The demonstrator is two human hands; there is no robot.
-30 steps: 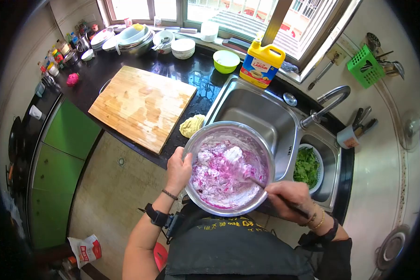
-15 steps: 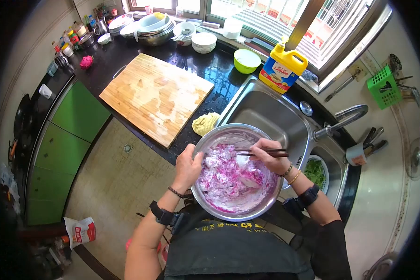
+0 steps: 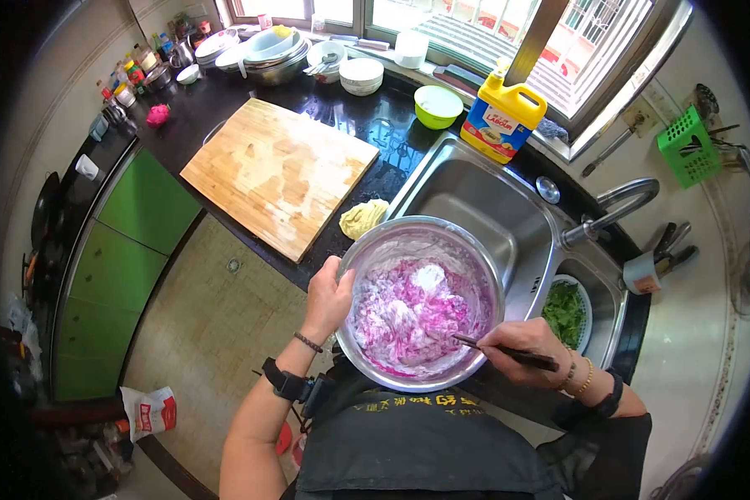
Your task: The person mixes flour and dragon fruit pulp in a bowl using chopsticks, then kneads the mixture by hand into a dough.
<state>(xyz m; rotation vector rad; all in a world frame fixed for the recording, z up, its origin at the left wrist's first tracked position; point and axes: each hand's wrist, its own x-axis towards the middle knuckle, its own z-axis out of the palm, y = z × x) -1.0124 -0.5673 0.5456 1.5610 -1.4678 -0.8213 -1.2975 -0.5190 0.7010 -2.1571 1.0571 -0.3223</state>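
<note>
My left hand [image 3: 329,297] is closed on the left rim of a steel mixing bowl [image 3: 493,275]. Inside the bowl lies a crumbly pink and white floury mixture [image 3: 408,312], with a mound of white powder near its far side. In my right hand [image 3: 529,350] is a pair of dark chopsticks [image 3: 508,353], held over the bowl's lower right rim with the tips in the mixture. A pale yellow lump, apparently dough [image 3: 363,218], rests on the counter just beyond the bowl.
A wooden cutting board [image 3: 279,175] lies on the black counter. Right of it is a steel sink [image 3: 483,192] with a faucet [image 3: 612,212]; leafy greens [image 3: 565,308] sit in its smaller basin. A yellow jug [image 3: 504,117], a green bowl [image 3: 438,108] and stacked white bowls [image 3: 361,77] stand by the window.
My right hand with the chopsticks has moved from the bowl's far right side toward me, to the lower right rim. The mixture has shifted. My left hand stays on the rim.
</note>
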